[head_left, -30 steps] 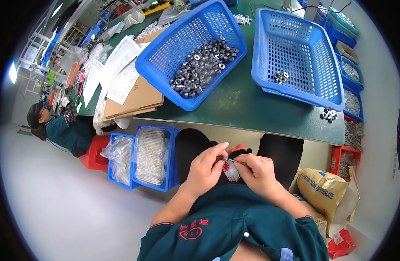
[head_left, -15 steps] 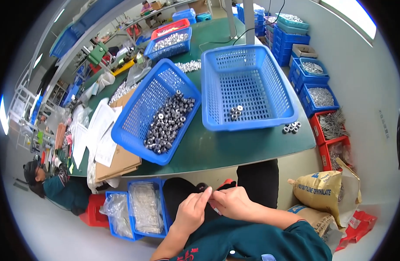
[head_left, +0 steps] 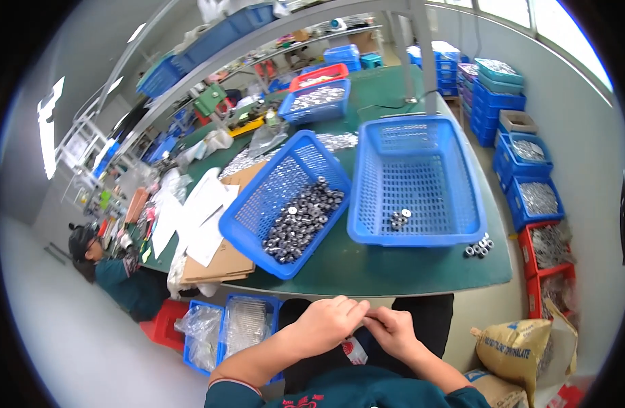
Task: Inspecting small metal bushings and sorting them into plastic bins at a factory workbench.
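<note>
My left hand (head_left: 334, 323) and my right hand (head_left: 393, 330) meet above my lap, just off the near table edge. Fingers of both are closed and pressed together at the tips; whatever they grip is hidden. A red-and-white object (head_left: 355, 351) shows below them. Ahead, a tilted blue perforated basket (head_left: 239, 228) holds a heap of small dark metal ring-like parts (head_left: 302, 221). To its right, another blue basket (head_left: 465, 183) has only a small cluster of similar parts (head_left: 399, 219). Several more rings (head_left: 478, 246) sit on the green table (head_left: 387, 268) at its right corner.
Papers (head_left: 204, 221) and cardboard (head_left: 221, 267) lie left of the baskets. Blue bins (head_left: 275, 306) with bagged metal parts stand by my left leg. Yellow sacks (head_left: 513, 343) and stacked bins (head_left: 537, 197) line the right. A co-worker (head_left: 122, 272) sits at far left.
My view has shifted, so the table sits lower and further right. My left hand has turned with its back upward; the dark round piece seen at my fingertips is now hidden.
</note>
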`<state>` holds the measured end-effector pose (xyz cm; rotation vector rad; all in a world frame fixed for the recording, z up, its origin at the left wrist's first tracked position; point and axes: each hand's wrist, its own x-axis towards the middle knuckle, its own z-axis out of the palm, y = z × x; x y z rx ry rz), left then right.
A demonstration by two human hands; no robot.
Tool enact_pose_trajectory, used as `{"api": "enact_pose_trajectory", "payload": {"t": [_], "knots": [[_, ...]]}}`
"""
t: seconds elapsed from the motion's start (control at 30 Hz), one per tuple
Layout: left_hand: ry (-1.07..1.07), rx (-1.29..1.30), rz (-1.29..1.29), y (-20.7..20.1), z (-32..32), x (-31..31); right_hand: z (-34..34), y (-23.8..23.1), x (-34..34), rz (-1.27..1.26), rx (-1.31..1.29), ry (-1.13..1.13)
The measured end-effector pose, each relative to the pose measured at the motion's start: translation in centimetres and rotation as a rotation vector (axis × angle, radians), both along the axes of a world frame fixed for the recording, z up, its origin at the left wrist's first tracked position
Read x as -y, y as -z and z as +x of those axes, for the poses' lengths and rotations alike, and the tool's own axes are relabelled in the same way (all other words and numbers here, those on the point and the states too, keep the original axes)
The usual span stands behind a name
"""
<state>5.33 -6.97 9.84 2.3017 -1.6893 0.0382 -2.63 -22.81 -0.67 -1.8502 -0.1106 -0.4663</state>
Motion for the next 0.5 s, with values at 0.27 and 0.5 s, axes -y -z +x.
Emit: {"api": "enact_pose_trajectory", "payload": {"t": [0.27,0.5], "knots": [[-0.042,0.322,-0.259,-5.4,5.1,3.3,-0.9,1.7,1.6,-0.215,0.012,-0.029],[-0.027,0.16,0.261,-1.9,13.5,13.9,2.1,12.2,-1.7,-0.557,-0.173,-0.247]]}}
